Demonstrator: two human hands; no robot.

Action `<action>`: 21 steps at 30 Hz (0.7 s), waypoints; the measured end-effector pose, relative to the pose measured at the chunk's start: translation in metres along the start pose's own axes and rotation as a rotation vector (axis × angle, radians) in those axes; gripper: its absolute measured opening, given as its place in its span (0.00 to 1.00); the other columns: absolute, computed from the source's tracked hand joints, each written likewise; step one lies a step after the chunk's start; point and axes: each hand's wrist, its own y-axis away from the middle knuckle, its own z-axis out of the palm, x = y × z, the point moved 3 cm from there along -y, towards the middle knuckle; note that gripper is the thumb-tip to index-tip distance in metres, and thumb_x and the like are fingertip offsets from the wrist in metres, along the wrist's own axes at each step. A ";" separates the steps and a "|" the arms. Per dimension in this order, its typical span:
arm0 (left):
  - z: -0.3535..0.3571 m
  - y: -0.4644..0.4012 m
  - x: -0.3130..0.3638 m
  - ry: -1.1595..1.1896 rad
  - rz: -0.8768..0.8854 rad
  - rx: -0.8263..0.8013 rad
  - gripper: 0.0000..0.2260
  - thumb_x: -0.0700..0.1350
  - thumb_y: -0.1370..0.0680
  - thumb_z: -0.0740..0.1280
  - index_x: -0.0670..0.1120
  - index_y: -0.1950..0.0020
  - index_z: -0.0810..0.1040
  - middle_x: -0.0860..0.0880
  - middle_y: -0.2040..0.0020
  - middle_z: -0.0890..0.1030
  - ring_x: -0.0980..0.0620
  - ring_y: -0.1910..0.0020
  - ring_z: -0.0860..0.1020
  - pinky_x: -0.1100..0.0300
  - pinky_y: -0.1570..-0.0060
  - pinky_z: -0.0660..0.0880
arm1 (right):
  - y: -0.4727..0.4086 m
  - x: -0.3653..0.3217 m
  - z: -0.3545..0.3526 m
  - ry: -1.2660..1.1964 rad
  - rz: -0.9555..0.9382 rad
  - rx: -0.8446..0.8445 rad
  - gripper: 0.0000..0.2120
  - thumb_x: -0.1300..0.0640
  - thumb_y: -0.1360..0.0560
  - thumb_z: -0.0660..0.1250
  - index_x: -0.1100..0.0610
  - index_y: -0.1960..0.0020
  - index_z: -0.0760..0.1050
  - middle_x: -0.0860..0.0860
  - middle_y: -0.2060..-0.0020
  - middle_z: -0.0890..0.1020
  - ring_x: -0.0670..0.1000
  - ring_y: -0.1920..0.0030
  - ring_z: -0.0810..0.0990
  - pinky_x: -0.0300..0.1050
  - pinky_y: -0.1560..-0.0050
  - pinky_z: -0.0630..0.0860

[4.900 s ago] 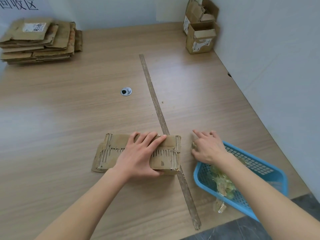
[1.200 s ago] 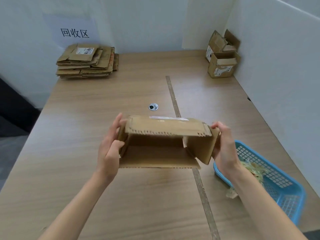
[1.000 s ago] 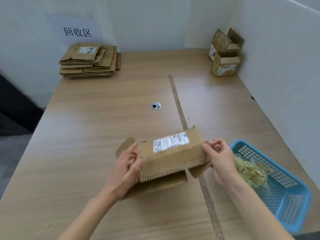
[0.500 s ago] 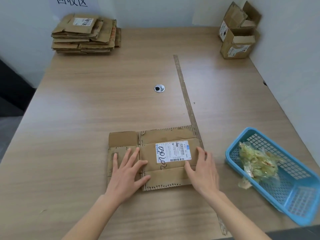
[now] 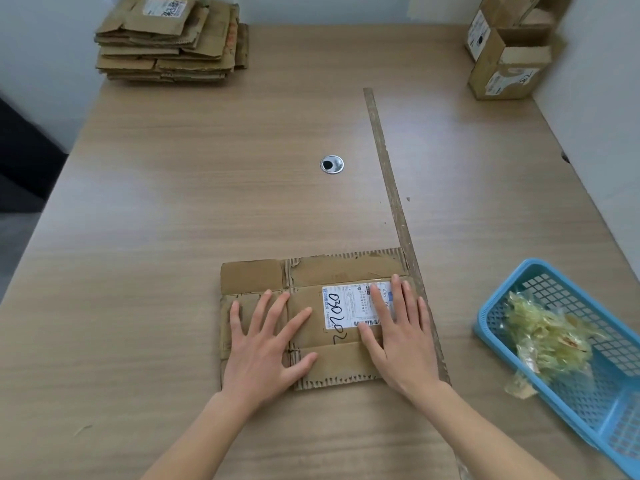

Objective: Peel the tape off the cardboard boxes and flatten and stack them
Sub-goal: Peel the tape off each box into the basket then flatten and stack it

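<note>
Palms of the left hand (image 5: pixel 265 344) and right hand (image 5: pixel 401 336), fingers straight and spread, hide part of the flattened cardboard box (image 5: pixel 341 271) at lower centre of the tabletop (image 5: pixel 173 202). Peeled tape (image 5: pixel 545 336) fills the blue basket (image 5: pixel 491 306), cut off lower right.

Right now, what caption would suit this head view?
Both hands press a flattened cardboard box on the table, stack beyond.
</note>
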 end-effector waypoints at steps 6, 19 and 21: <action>-0.008 0.000 -0.003 0.130 -0.007 -0.040 0.31 0.68 0.22 0.57 0.61 0.20 0.62 0.53 0.18 0.55 0.49 0.17 0.48 0.31 0.24 0.40 | -0.002 0.003 -0.007 -0.052 -0.035 -0.116 0.34 0.31 0.20 0.38 0.42 0.20 0.30 0.48 0.22 0.26 0.49 0.22 0.26 0.56 0.20 0.35; -0.024 0.045 -0.046 0.294 -0.670 0.014 0.48 0.71 0.29 0.70 0.45 0.19 0.61 0.49 0.18 0.58 0.47 0.20 0.57 0.43 0.21 0.49 | 0.026 0.031 -0.034 -0.465 0.309 -0.047 0.44 0.40 0.27 0.73 0.57 0.20 0.59 0.48 0.18 0.53 0.49 0.19 0.52 0.54 0.21 0.57; -0.024 0.048 -0.042 0.327 -0.706 0.062 0.45 0.68 0.31 0.74 0.43 0.22 0.67 0.49 0.21 0.63 0.45 0.23 0.62 0.43 0.22 0.55 | 0.025 0.029 -0.036 -0.500 0.342 -0.028 0.44 0.43 0.29 0.77 0.58 0.21 0.62 0.48 0.19 0.56 0.50 0.20 0.56 0.56 0.22 0.60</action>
